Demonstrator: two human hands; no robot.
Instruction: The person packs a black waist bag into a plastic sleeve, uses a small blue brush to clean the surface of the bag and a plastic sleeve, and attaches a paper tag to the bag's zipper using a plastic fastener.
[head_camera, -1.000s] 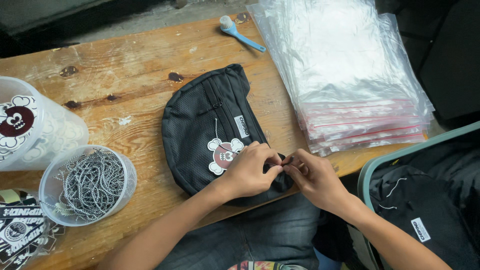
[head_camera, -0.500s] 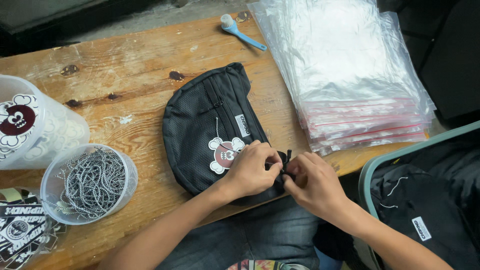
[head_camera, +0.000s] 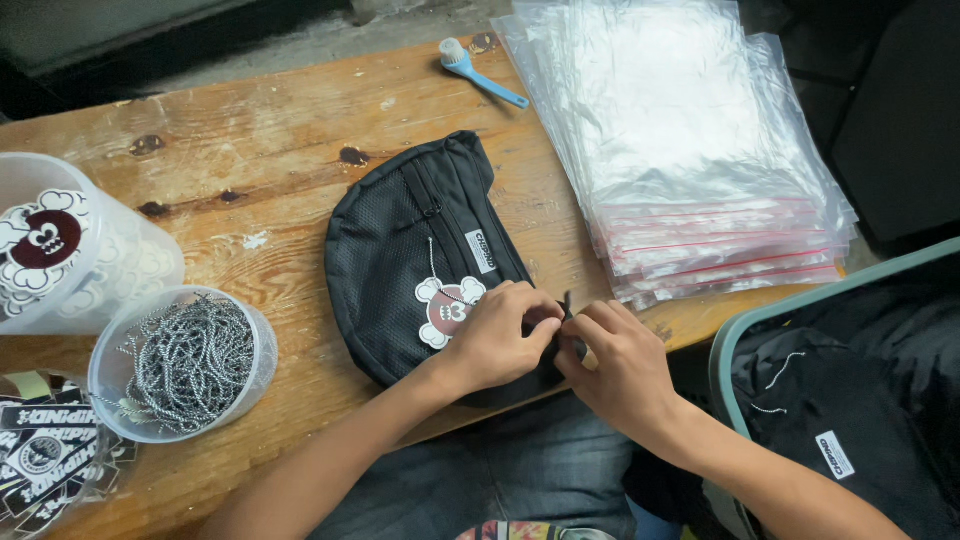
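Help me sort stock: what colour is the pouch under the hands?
Black, with a mesh front panel; the pouch shows best in the head view.

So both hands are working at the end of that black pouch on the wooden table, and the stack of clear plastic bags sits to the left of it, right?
Not quite. In the head view the stack of clear plastic bags lies to the right of the black pouch, not the left. The rest holds: the left hand and right hand both work at the pouch's near end on the wooden table.

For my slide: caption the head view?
Both hands, left and right, pinch a black fabric waist bag's edge on a wooden table.
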